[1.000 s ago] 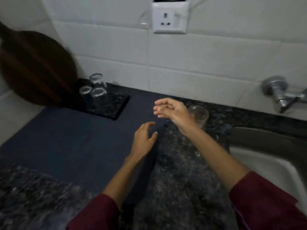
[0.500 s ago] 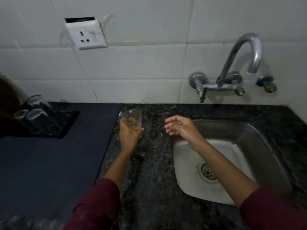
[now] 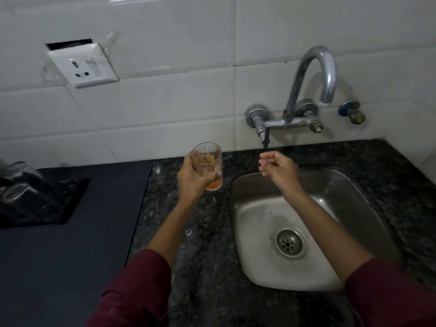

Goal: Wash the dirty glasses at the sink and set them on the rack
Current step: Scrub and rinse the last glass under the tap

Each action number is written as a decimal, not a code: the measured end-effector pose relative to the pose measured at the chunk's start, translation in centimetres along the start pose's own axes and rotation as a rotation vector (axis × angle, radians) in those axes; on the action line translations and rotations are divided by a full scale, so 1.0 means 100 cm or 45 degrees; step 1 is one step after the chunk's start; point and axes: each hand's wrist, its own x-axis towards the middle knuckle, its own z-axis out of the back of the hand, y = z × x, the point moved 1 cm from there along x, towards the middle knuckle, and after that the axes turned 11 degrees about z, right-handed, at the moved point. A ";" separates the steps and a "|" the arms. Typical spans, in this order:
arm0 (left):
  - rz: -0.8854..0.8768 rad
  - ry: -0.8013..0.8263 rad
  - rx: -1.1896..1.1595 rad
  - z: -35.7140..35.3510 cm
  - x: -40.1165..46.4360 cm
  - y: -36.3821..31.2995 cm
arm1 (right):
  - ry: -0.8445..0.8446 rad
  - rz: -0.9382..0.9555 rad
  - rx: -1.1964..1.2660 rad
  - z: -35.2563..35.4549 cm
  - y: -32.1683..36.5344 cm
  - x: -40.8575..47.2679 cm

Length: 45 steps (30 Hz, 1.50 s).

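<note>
Two hands are showing: the left hand at the frame's centre and the right hand just right of it, each coming out of one of two maroon sleeves along the bottom edge. One dirty glass with orange dregs is sitting in the left hand. At least two upturned glasses are standing on one black rack at the left edge; the frame is cutting off any others. One steel sink with one drain is lying at lower right, one curved tap is rising at upper right, and one white wall socket is hanging at upper left.
</note>
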 end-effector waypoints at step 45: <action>-0.080 0.806 0.142 -0.155 -0.074 -0.034 | 0.492 0.465 -0.878 0.100 -0.027 -0.042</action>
